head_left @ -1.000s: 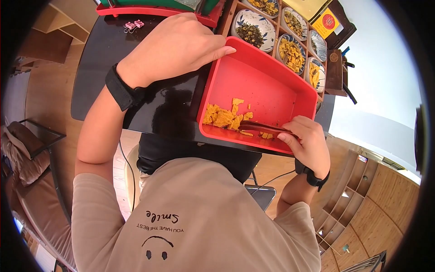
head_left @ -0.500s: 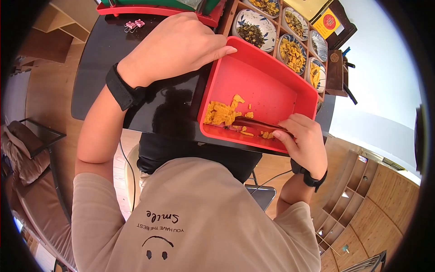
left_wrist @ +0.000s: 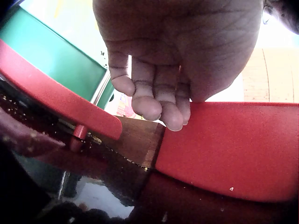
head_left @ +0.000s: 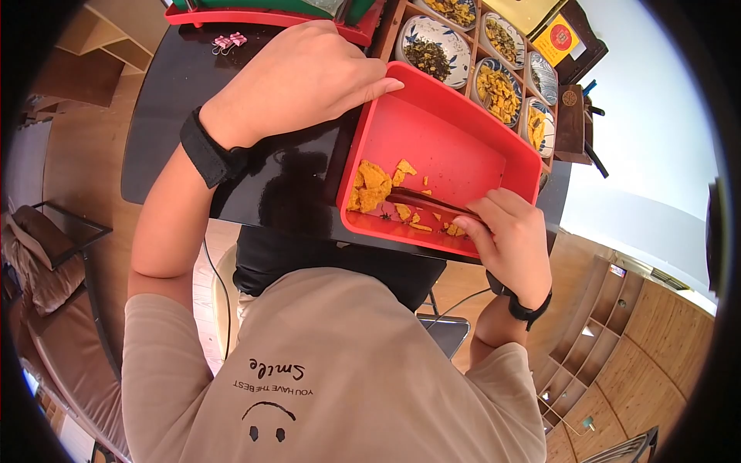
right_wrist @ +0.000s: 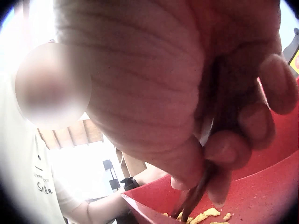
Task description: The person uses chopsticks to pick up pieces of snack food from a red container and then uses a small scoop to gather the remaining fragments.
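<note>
In the head view my left hand (head_left: 309,81) is at the left corner of a red plastic tray (head_left: 455,143), thumb along the rim. In the left wrist view its curled fingers (left_wrist: 147,107) hang against the tray's outer wall. My right hand (head_left: 513,235) reaches over the right end and grips dark brown wooden tongs (head_left: 432,202) between thumb and fingers. The tongs' tips meet a large clump of yellow flaky pieces (head_left: 373,185) at the tray's left end. Smaller yellow crumbs (head_left: 421,227) and dark specks lie along the near side.
Beyond the tray a wooden compartment box (head_left: 477,48) holds several patterned bowls (head_left: 498,92) of yellow pieces and dark leaves. A green and red container (head_left: 262,14) stands at the back left. Pink binder clips (head_left: 228,42) lie on the black table (head_left: 181,100).
My right hand and the tongs have moved leftward along the tray. The yellow clump has shifted with the tips and now looks bunched higher at the left end. My left hand has stayed put.
</note>
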The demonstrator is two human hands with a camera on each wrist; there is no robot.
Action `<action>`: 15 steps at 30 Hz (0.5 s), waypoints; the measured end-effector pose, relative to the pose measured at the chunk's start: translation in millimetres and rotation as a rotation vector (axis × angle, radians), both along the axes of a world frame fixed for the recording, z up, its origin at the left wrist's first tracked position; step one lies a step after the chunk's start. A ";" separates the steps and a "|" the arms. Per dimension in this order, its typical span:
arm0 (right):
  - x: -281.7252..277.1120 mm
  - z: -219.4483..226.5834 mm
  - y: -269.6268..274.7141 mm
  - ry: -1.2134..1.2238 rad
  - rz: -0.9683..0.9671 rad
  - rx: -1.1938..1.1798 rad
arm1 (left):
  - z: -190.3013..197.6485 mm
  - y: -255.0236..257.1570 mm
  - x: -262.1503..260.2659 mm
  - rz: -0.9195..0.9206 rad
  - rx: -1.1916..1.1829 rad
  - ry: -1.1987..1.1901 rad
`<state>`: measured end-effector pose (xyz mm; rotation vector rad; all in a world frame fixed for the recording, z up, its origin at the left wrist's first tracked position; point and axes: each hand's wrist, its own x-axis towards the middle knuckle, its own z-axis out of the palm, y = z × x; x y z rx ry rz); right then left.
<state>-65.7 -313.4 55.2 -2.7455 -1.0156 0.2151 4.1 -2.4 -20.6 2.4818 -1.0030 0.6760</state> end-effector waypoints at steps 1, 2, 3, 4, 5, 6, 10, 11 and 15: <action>-0.5 0.0 1.4 -0.012 -0.004 -0.005 | -0.1 0.0 0.0 0.000 0.001 -0.002; -0.9 0.0 2.7 -0.012 -0.004 -0.005 | -0.1 0.0 0.0 0.000 0.001 -0.002; -1.3 0.1 3.9 -0.030 -0.009 -0.017 | -0.1 0.1 0.2 -0.001 0.001 -0.003; -1.7 -0.2 4.5 -0.048 -0.014 -0.029 | -0.2 -0.1 0.3 -0.002 0.001 -0.005; -1.5 -0.5 4.9 -0.047 -0.014 -0.030 | -0.4 0.0 0.4 -0.002 0.000 -0.005; -1.0 -1.1 5.3 -0.068 0.005 -0.032 | -0.6 0.1 0.4 -0.002 0.002 -0.007; -0.1 -0.7 7.5 -0.096 0.043 -0.031 | -1.1 0.0 0.3 0.002 0.005 -0.005; 0.1 -0.7 7.4 -0.096 0.044 -0.031 | -1.3 -0.1 0.6 0.002 0.005 -0.004; 0.6 -1.3 7.2 -0.105 0.043 -0.013 | -1.3 0.2 0.2 0.006 0.011 0.005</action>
